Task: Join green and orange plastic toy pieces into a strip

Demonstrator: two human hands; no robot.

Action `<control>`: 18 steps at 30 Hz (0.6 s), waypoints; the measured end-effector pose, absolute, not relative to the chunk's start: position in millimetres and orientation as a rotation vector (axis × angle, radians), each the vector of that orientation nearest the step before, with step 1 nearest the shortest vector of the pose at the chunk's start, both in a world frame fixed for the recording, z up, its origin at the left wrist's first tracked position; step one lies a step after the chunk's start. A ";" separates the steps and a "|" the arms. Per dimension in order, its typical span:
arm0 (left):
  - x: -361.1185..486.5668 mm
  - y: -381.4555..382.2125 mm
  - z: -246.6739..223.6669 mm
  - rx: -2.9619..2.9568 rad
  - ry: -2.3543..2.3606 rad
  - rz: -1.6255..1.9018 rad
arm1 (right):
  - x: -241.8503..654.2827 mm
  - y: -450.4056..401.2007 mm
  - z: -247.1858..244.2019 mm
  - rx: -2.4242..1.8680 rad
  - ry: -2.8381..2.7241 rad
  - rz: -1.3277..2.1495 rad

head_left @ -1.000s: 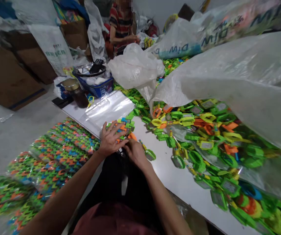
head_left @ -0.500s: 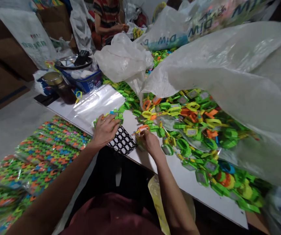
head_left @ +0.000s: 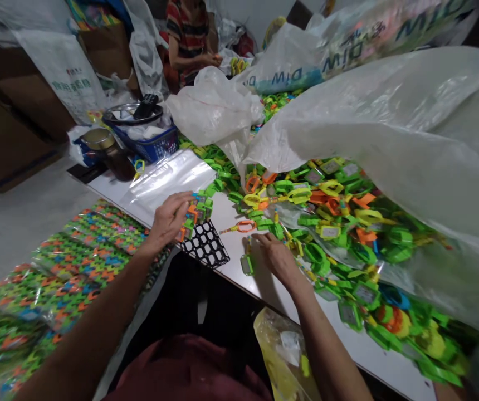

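Note:
My left hand (head_left: pixel 167 221) rests beside a block of small green, orange and blue plastic pieces (head_left: pixel 198 211), fingers stretched along its left side, thumb apart. These pieces sit at the far part of a black grid tray (head_left: pixel 206 244), whose near cells show white. My right hand (head_left: pixel 280 257) is open over the white table, fingers extended, with nothing visible in it. Just left of its fingertips lies a green plastic piece with a clear window and beaded stem (head_left: pixel 247 264). An orange loop-shaped piece with a stem (head_left: pixel 245 225) lies behind it.
A large heap of green, yellow and orange pieces (head_left: pixel 318 223) spills under plastic sheeting (head_left: pixel 368 133). Clear bags (head_left: pixel 172 175), a lidded jar (head_left: pixel 116 159) and a blue basket (head_left: pixel 160 146) stand leftward. Filled bags (head_left: pixel 72 250) lie below. Another person (head_left: pixel 189 42) sits behind.
My right hand has moved right, away from the tray, and the green windowed piece now lies on the table. My left hand has shifted left, uncovering more pieces.

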State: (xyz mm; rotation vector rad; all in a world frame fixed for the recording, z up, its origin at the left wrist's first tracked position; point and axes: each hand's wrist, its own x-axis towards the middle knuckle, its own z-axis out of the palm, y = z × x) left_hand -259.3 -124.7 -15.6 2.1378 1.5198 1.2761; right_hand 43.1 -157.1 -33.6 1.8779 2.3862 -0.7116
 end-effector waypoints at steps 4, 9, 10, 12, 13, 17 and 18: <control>-266.5 -126.9 -10.6 2.220 1.541 1.195 | 56.5 -150.9 -49.0 1.441 2.724 -0.859; -254.5 -130.9 -33.6 2.578 1.509 0.959 | 60.5 -147.1 -52.6 1.749 2.869 -1.004; -249.7 -131.9 -37.7 2.576 1.555 0.985 | 49.7 -148.6 -51.5 1.936 2.880 -1.057; -240.5 -134.3 -41.9 2.568 1.616 1.008 | 15.7 -153.1 -53.2 2.260 2.850 -1.270; -237.0 -135.4 -42.2 2.566 1.635 0.995 | -4.7 -155.1 -56.7 2.339 2.816 -1.459; -234.6 -137.7 -38.9 2.604 1.601 0.912 | -68.8 -156.7 -81.4 2.302 2.531 -1.994; -236.2 -137.8 -38.6 2.621 1.568 0.895 | -75.5 -156.0 -86.3 2.321 2.505 -1.979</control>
